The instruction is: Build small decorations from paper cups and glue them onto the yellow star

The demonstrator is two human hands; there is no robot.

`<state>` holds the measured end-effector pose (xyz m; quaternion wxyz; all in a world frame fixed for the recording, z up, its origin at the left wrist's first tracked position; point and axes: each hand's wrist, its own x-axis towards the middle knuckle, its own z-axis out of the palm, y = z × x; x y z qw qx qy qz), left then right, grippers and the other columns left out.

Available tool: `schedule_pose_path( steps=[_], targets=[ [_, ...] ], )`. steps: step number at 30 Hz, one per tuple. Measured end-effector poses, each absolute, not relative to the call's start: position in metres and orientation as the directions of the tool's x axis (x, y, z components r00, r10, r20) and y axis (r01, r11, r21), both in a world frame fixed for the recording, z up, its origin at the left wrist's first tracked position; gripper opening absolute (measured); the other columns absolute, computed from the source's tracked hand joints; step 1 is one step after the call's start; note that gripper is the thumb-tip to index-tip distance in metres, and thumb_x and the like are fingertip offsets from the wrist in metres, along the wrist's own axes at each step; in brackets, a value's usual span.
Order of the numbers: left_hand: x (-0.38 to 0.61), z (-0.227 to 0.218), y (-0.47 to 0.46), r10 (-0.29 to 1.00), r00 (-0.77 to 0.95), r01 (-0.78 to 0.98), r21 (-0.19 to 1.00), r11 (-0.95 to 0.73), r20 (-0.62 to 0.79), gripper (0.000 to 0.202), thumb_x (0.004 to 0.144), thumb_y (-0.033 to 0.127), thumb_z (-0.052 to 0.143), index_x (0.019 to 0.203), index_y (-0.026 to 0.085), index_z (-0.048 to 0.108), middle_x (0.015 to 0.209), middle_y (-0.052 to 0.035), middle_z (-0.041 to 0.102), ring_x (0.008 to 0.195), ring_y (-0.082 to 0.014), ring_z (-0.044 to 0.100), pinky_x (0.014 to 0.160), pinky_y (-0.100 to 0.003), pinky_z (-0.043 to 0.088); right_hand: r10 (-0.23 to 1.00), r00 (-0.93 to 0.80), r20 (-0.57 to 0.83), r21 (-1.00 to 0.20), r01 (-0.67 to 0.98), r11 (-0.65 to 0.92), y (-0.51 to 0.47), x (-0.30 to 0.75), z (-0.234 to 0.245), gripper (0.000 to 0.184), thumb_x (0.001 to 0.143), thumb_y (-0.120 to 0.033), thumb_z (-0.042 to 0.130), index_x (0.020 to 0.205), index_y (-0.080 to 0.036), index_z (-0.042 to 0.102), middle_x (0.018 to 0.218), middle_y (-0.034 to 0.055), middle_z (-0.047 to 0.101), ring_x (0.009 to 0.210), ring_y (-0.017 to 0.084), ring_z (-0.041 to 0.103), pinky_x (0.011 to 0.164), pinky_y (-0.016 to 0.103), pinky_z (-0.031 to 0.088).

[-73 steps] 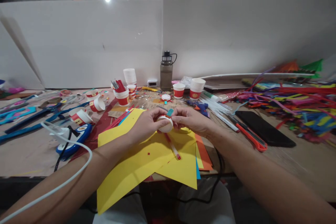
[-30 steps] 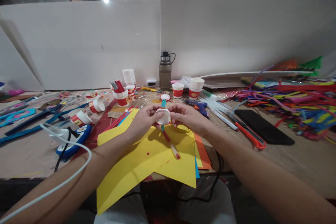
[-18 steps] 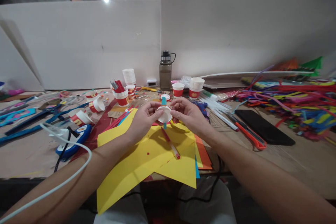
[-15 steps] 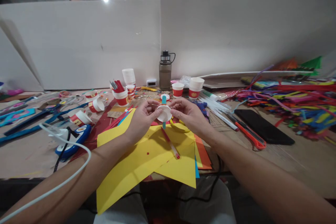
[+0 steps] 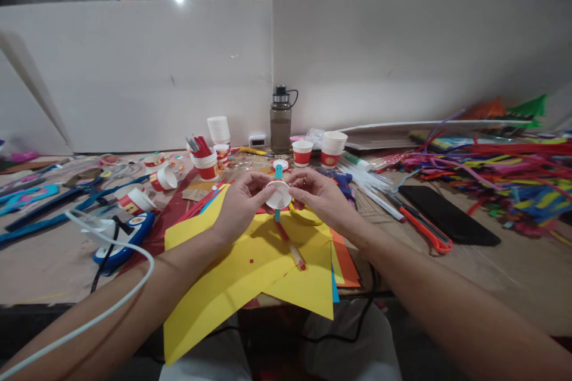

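Observation:
Both my hands hold a small white paper cup piece [image 5: 277, 194] above the yellow paper sheets [image 5: 250, 268]. My left hand [image 5: 243, 202] pinches its left rim, and my right hand [image 5: 319, 193] pinches the right rim. A teal paper strip [image 5: 278, 174] runs across the cup, sticking out above and below it. A white and red pen [image 5: 292, 250] lies on the yellow paper just under my hands.
Red and white paper cups [image 5: 333, 149] and a dark water bottle [image 5: 279, 120] stand at the back. A black phone [image 5: 447, 223] and an orange utility knife [image 5: 424, 229] lie right, beside a heap of coloured pipe cleaners [image 5: 504, 175]. A white cable [image 5: 111, 303] crosses left.
The cup piece was turned in my fingers so its white face points at me, and the teal strip now stands upright across it. Both hands lifted slightly toward the back.

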<state>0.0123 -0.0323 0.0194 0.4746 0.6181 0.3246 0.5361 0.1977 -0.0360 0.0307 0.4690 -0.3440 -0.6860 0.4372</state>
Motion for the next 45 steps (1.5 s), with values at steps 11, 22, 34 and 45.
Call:
schedule_pose_path(
  steps=[11,22,34,45],
  targets=[
    [0.0149,0.0219,-0.0336,0.912,0.161,-0.118,0.925,-0.361,0.376,0.03,0.074,0.035,0.071,0.092,0.018,0.055,0.081,-0.0018,0.067,0.069,-0.0136,0.064,0.056,-0.024,0.054,0.881,-0.309,0.358,-0.925,0.012,0.38,-0.0399,0.1954,0.0319,0.027,0.08,-0.037,0.066,0.099,-0.023,0.052,0.074,-0.0028,0.056,0.059,0.01,0.051,0.055,0.025,0.042],
    [0.0135,0.019,-0.0319,0.914,0.201,-0.14,0.934,-0.33,0.353,0.03,0.075,0.036,0.071,0.092,0.017,0.055,0.079,-0.0013,0.067,0.067,-0.0138,0.064,0.052,-0.025,0.055,0.873,-0.293,0.39,-0.896,0.096,0.433,-0.0406,0.1965,0.0297,0.021,0.082,-0.035,0.065,0.096,-0.021,0.058,0.081,0.0011,0.057,0.069,0.013,0.052,0.06,0.027,0.042],
    [0.0152,0.0185,-0.0296,0.904,0.14,-0.143,0.912,-0.384,0.403,0.037,0.073,0.032,0.072,0.099,0.019,0.049,0.081,-0.0018,0.063,0.072,-0.0142,0.064,0.059,-0.025,0.054,0.856,-0.292,0.426,-0.869,0.132,0.477,-0.0382,0.196,0.0259,0.026,0.084,-0.035,0.062,0.103,-0.02,0.052,0.086,0.0009,0.056,0.069,0.011,0.052,0.058,0.025,0.043],
    [0.0132,0.0169,-0.0281,0.9,0.263,-0.152,0.936,-0.318,0.348,0.034,0.076,0.034,0.07,0.101,0.017,0.056,0.097,-0.0063,0.064,0.083,-0.0165,0.063,0.064,-0.027,0.055,0.927,-0.247,0.281,-0.942,0.115,0.316,-0.0382,0.1966,0.0319,0.03,0.076,-0.032,0.066,0.102,-0.016,0.062,0.093,0.0047,0.064,0.071,0.012,0.056,0.06,0.024,0.044]
  ],
)
